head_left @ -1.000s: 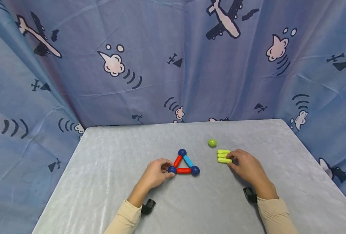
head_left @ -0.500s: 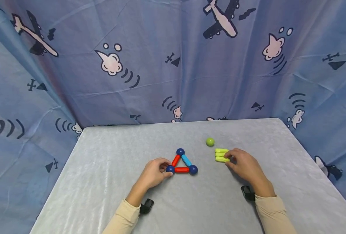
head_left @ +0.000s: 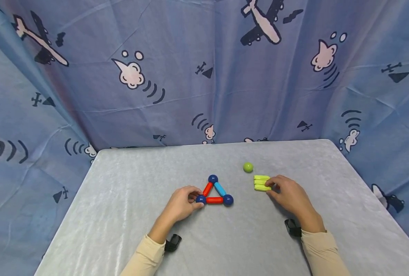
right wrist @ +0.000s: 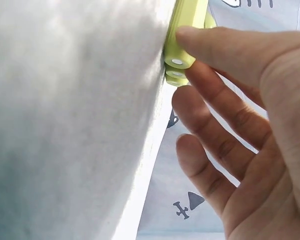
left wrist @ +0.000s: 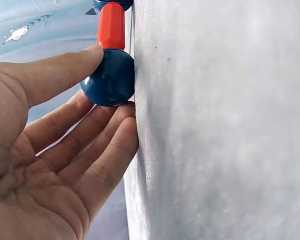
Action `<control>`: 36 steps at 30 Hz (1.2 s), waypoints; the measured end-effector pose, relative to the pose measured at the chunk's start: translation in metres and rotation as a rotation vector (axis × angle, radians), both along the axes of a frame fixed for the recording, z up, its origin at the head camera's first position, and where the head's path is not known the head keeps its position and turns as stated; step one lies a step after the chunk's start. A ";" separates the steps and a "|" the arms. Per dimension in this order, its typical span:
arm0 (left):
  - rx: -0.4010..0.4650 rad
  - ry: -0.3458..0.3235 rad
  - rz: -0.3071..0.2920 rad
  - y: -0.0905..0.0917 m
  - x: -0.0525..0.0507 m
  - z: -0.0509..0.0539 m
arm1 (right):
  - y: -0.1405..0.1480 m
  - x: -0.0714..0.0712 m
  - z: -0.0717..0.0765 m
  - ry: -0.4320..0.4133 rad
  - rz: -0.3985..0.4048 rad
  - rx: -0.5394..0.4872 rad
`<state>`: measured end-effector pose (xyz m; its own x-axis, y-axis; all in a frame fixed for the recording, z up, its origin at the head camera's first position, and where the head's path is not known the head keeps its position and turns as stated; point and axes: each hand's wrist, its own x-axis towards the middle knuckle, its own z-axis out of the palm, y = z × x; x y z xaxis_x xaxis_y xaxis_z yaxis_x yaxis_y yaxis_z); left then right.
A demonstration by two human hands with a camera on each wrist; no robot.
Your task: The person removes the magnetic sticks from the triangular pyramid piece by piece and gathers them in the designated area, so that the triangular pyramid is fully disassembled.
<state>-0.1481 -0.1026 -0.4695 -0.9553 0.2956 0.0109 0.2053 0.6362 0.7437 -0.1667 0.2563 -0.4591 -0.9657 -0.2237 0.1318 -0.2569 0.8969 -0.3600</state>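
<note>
Two red rods, one light blue rod and three dark blue balls form a flat triangle on the table. My left hand pinches its near left ball between thumb and fingers. In the left wrist view, the thumb touches the blue ball where a red rod joins it. To the right, my right hand holds the ends of several yellow-green rods lying side by side. The right wrist view shows the thumb on the nearest yellow-green rod, fingers on the other side.
A green ball sits behind the yellow-green rods, apart from them. The table has a pale grey cover. A blue curtain with airplane prints hangs behind and at both sides.
The head view has shifted slightly. Both hands keep their places on the blue ball and the yellow-green rods, and no piece has moved on the table.
</note>
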 end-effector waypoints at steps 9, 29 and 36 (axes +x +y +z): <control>-0.008 -0.020 0.007 0.000 -0.001 0.003 | -0.001 -0.001 0.000 0.039 0.014 -0.005; -0.003 -0.016 0.002 0.000 0.001 0.001 | -0.039 0.011 0.012 0.069 0.164 -0.125; -0.010 -0.007 0.007 -0.001 0.001 0.001 | -0.072 -0.005 0.016 -0.020 0.262 -0.104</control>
